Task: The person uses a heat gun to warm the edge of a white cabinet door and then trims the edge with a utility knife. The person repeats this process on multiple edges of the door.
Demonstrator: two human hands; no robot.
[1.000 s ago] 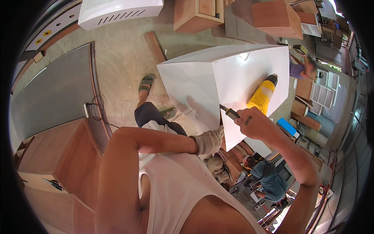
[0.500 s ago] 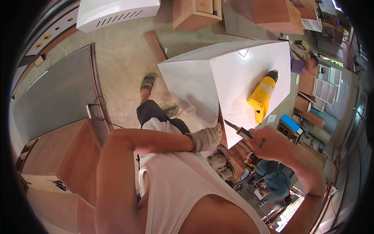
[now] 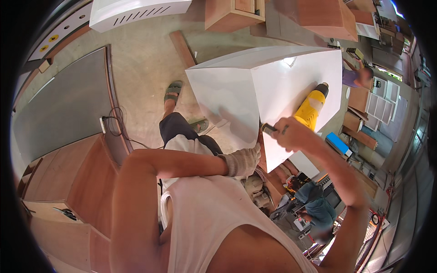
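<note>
A large white cabinet (image 3: 296,77) stands before me, its bare wood edge facing me. My left hand (image 3: 243,161), in a knitted glove, is closed at this near edge, its fingertips partly hidden. My bare right hand (image 3: 291,134) grips the handle of a knife (image 3: 268,128). The knife lies at the corner between the cabinet's left side and its top face, where its blade can hardly be made out. On the top face rests a yellow heat gun (image 3: 309,110) with a dark nozzle, partly covered by my right hand.
A wooden strip (image 3: 182,49) lies on the floor beyond the cabinet. To the left are a grey panel (image 3: 59,109), a looped cable (image 3: 119,123) and wooden cabinets (image 3: 84,177). One person in purple (image 3: 350,76) is at the far right; another person (image 3: 321,209) works near tools at lower right.
My right hand has moved left and away from me, bringing the knife up along the cabinet's corner. My left hand stays at the near edge.
</note>
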